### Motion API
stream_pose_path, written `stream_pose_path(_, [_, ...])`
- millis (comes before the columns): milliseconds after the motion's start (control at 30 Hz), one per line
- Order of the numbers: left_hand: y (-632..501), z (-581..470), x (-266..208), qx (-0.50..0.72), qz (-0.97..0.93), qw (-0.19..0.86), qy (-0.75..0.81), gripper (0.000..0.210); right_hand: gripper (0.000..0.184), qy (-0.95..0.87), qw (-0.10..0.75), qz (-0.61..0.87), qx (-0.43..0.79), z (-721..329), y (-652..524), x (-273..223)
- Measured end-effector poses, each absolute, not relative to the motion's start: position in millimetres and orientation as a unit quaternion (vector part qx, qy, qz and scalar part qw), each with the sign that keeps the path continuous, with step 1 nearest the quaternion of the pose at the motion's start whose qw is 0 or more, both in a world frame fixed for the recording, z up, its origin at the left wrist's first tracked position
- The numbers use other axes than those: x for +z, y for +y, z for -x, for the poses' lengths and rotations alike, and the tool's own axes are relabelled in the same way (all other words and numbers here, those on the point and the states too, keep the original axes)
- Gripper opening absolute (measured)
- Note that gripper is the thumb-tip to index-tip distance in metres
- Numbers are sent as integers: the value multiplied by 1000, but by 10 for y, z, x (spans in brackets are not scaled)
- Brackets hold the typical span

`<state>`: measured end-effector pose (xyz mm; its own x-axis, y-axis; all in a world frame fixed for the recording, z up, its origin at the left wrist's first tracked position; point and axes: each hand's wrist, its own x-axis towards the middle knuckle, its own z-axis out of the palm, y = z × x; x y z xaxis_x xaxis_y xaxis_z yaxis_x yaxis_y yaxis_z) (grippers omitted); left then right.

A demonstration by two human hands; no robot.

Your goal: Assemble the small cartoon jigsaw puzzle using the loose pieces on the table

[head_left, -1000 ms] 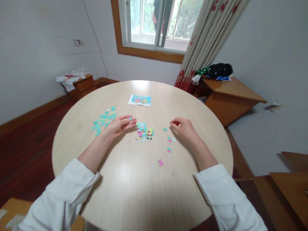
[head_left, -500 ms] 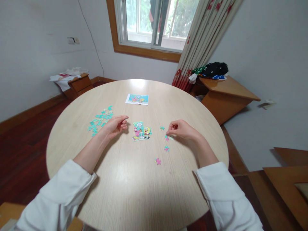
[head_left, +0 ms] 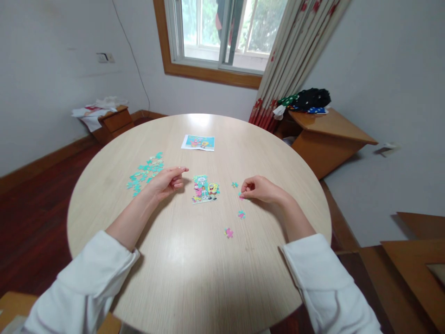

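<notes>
In the head view, a partly joined jigsaw puzzle point(head_left: 200, 191) with cartoon figures lies flat near the middle of the table. My left hand point(head_left: 167, 180) hovers at its left with the index finger and thumb held together and the other fingers curled. Whether a small thing sits between those fingertips is hidden. Right of the puzzle, my right hand point(head_left: 259, 189) has its thumb and fingertips closed on a pink and teal puzzle piece point(head_left: 241, 197) at the tabletop. A small teal and yellow piece point(head_left: 235, 184) lies just beyond those fingertips. Nearer me are a teal and pink piece point(head_left: 241, 214) and a mostly pink piece point(head_left: 228, 233).
A heap of several loose teal pieces point(head_left: 142, 172) is spread at the left, beyond my left forearm. The printed picture card point(head_left: 198, 143) lies toward the far side of the round wooden table point(head_left: 194, 278). Cloths point(head_left: 309, 99) rest on a wooden cabinet behind right.
My right hand has come down slightly onto the pink and teal piece, which its fingertips now partly cover. The left index finger reaches a little farther right.
</notes>
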<state>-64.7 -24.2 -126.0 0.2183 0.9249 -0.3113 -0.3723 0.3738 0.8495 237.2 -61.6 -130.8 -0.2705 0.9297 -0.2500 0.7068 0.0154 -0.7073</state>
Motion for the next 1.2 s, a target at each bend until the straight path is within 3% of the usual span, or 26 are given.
stream_pose_path(567, [-262, 641, -1207, 429, -262, 763, 406, 26, 21, -703, 160, 592, 359, -2356, -603, -1346])
stream_pose_path(967, [-238, 662, -1279, 430, -309, 752, 393, 23, 29, -702, 150, 597, 358, -2335, -610, -1313])
stream_pose_path(1200, [-214, 676, -1323, 425, -357, 742, 376, 21, 24, -704, 153, 592, 361, -2345, -606, -1330])
